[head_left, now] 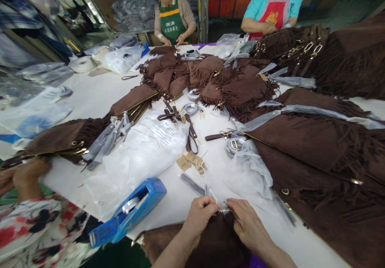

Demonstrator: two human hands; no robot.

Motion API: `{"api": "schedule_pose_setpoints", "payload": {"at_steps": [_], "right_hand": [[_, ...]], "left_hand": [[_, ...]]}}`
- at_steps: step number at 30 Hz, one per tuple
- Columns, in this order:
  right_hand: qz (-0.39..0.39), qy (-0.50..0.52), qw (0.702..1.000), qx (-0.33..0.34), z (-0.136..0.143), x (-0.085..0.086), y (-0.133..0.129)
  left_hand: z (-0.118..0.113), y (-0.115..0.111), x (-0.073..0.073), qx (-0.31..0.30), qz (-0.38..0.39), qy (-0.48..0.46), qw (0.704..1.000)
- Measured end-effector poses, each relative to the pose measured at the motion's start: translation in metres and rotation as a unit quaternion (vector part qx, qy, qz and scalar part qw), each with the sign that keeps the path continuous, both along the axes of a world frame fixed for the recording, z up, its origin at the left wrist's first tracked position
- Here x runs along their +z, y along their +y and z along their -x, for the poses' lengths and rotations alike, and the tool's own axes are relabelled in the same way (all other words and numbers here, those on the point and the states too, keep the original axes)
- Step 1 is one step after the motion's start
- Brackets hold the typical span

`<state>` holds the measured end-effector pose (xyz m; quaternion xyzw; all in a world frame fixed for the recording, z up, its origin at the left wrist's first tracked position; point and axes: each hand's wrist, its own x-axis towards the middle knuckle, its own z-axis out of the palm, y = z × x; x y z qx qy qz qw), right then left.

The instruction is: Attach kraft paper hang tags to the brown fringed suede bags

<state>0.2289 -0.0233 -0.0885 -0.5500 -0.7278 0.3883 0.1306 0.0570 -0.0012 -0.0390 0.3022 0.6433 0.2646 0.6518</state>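
Note:
A brown suede-like bag (207, 244) lies at the front edge of the table, partly beneath my forearms. At its top edge my left hand (200, 216) is closed in a pinch beside a strip of clear plastic (212, 193). My right hand (247, 220) grips the same edge, fingers bent over it and thumb below. Between the fingertips shows a small shiny fitting (223, 210), too small to make out. Just beyond lie tan paper tags (192, 161) with white strings and a dark flat strip (192, 184).
A blue tape dispenser (129, 212) stands left of my hands. Fringed brown bags are piled at right (313, 139) and centre. White plastic bags (144, 151) and wrist straps (192, 133) lie between. A co-worker's arm (30, 175) reaches in at left; two people work across the table.

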Motion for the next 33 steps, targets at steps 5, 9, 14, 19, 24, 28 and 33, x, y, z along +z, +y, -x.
{"api": "schedule_pose_setpoints", "payload": {"at_steps": [5, 9, 14, 19, 24, 28, 33], "right_hand": [[-0.04, -0.085, 0.995, 0.015, 0.001, -0.001, 0.005], [-0.029, -0.092, 0.994, 0.042, -0.006, 0.007, 0.009], [0.018, -0.102, 0.994, 0.041, -0.009, 0.009, 0.01], [0.119, -0.016, 0.992, -0.038, -0.019, 0.009, 0.014], [0.261, 0.178, 0.936, -0.154, -0.026, 0.03, 0.019], [0.433, 0.368, 0.787, -0.24, -0.011, 0.041, 0.01], [0.489, 0.477, 0.66, -0.313, 0.015, 0.032, -0.009]], "left_hand": [[0.0, 0.001, 0.001, 0.019, 0.024, -0.011, 0.999], [0.0, 0.003, 0.004, 0.026, 0.043, -0.062, 0.997], [0.001, 0.005, 0.003, 0.021, 0.031, -0.089, 0.995], [0.006, 0.003, 0.003, -0.037, -0.004, -0.027, 0.999], [0.003, -0.005, 0.005, -0.084, -0.073, 0.12, 0.987], [-0.001, -0.012, 0.004, -0.074, -0.177, 0.205, 0.96], [0.002, -0.018, 0.0, -0.069, -0.125, 0.072, 0.987]]}}
